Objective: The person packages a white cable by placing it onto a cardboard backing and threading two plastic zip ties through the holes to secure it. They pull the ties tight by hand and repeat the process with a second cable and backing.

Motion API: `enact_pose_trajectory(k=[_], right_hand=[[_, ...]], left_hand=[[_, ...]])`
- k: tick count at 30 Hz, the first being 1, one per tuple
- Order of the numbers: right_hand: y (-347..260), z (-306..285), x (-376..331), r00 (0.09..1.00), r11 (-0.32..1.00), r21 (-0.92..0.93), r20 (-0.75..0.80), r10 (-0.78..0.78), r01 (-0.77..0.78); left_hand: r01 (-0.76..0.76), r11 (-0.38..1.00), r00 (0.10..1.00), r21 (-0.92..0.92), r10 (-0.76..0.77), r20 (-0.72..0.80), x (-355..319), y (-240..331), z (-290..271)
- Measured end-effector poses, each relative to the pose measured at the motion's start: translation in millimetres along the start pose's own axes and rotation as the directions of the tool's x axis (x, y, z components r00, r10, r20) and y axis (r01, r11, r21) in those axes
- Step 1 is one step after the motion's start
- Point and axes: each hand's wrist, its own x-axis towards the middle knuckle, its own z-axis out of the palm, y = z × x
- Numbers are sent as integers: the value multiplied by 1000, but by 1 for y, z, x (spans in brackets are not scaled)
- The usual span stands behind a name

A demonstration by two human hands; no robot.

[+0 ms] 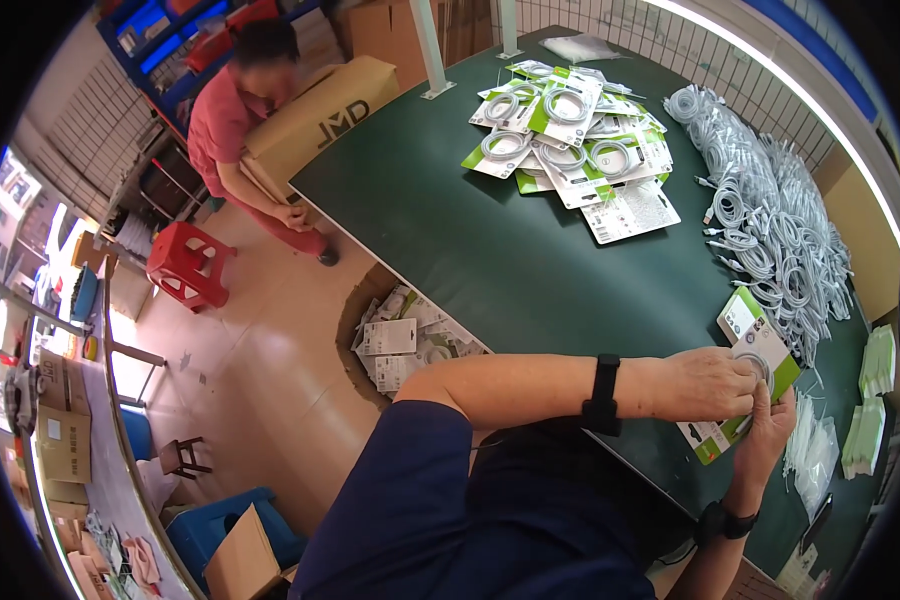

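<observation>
At the right side of the green table, my left hand [708, 385] reaches across with its fingers closed on a coiled grey-white cable [755, 362]. The coil lies against a green and white packaging card [742, 316]. My right hand [767, 432] grips the same card by its lower right part, thumb up near the coil. Part of the card and coil is hidden behind my fingers. Just beyond the card lies a long heap of coiled grey cables [770, 235].
Carded cables [580, 140] are piled at the far middle of the green table [450, 240]. White ties [812, 450] and green-white cards [875, 362] lie right. An open carton [390, 350] stands beside the table. A person in red [232, 120] handles a large carton [315, 125] near a red stool [185, 262].
</observation>
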Motion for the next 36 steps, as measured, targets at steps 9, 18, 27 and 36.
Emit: enact_pose_trajectory(k=[9,18,27,36], right_hand=[[12,-8,13,993,997,-5,-93,73,-74],[5,-63,44,953,991,-87,-295,68,-98],[14,-121,68,975,997,-37,-214,64,-74],[-1,-134,67,997,1000,-14,-78,-5,4]], left_hand=[[-51,984,998,-173,46,-32,8,-23,20],[-62,937,998,-345,47,-50,75,-46,91],[103,900,993,-424,-117,-7,114,-38,95],[622,338,604,-706,-781,158,134,-14,103]])
